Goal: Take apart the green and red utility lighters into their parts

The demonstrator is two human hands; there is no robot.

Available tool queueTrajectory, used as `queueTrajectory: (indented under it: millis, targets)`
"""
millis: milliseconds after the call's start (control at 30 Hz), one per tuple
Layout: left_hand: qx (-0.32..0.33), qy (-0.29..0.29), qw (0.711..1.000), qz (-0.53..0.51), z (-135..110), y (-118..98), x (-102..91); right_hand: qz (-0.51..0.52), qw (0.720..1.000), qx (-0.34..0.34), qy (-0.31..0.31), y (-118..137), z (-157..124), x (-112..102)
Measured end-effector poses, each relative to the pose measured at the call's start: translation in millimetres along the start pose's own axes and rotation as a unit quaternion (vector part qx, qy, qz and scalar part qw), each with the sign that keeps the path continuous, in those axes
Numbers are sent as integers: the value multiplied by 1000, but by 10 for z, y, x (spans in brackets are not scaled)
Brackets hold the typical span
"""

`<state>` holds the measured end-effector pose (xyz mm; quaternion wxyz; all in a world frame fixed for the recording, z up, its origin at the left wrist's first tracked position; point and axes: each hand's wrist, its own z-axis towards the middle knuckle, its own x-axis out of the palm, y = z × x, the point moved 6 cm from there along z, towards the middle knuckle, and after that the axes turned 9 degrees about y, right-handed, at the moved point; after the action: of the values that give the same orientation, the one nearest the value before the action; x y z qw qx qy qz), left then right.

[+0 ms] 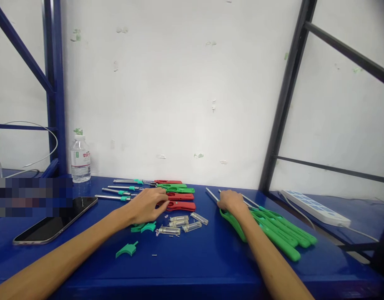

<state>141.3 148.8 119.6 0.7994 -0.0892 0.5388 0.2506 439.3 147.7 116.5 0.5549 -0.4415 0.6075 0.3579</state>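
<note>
On the blue table (198, 258), my left hand (146, 205) rests with curled fingers against a row of red and green lighter bodies (179, 196) with metal rods; whether it grips one is hidden. Just in front of it lie several clear plastic tubes (183, 224) and small green trigger pieces (126, 249). My right hand (231, 202) lies closed on the near end of a pile of green long-nosed lighters (279, 231), its fingers bent down over one handle and metal rod.
A dark phone (56, 220) lies at the left, with a water bottle (80, 159) behind it by the blue rack post. A white power strip (315, 207) sits at the right beside the black frame. A white wall stands close behind.
</note>
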Motion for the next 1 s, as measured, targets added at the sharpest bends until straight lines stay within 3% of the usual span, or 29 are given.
queueTrajectory:
  millis: [667,1000]
  targets:
    - [17,-150,988,34,-30,-77,-248,33,976,-68,-203,234,-183,-266]
    - [61,-248,959,124,-67,-129,-342,10,939,-224,-259,502,-323,-376]
